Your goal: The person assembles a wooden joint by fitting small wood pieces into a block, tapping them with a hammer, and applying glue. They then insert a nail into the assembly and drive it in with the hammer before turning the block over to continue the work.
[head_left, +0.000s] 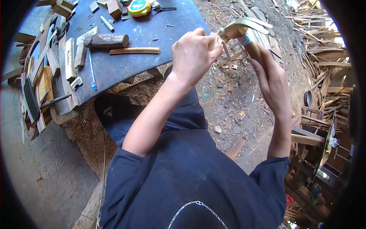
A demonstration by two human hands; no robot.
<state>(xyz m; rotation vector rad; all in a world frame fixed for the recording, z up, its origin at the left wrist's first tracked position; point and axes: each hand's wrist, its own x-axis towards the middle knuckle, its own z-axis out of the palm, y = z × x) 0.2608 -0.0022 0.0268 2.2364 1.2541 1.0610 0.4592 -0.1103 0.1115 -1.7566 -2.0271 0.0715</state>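
Observation:
My right hand (272,78) is wrapped round the wooden handle of a claw hammer (251,47). The hammer's metal head points left, its striking face right beside my left hand (192,55). Thumb and fingers of that left hand are closed on a small pale piece of wood (215,41), mostly covered by them. Both hands are raised just past the right edge of the blue-grey table (137,30).
On the table lie a dark wooden mallet-like block (106,41), a wood strip (134,50), a blue pen (92,70), a marker (106,23) and a yellow tape measure (139,7). Wood offcuts crowd its left side. Scraps litter the ground, and slats (324,65) are piled right.

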